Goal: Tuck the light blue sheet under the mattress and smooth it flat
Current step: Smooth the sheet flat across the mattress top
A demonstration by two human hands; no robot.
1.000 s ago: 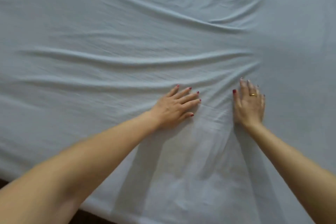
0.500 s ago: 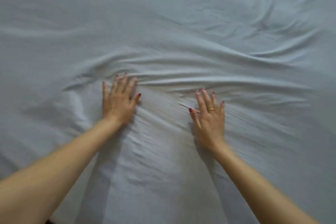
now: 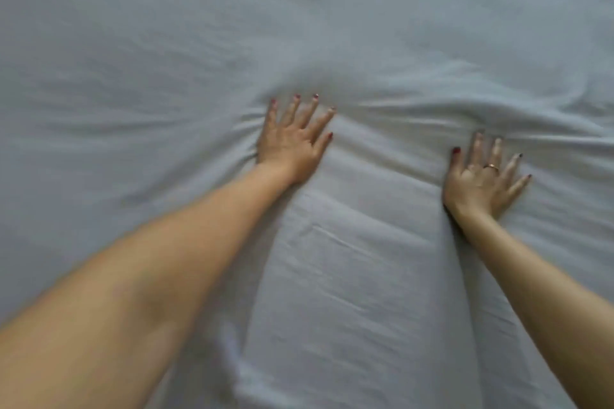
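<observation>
Two flat palms on the light blue sheet (image 3: 349, 276), which covers the whole view; no mattress edge shows. Your left hand (image 3: 292, 139) lies farther out, fingers spread and straight, pressing, grasping nothing. Your right hand (image 3: 481, 179) sits nearer you, well apart, likewise splayed and released. Ridges (image 3: 432, 106) run crosswise just beyond both fingertips, so the smoothing stroke probably goes forward, left hand nearer them.
</observation>
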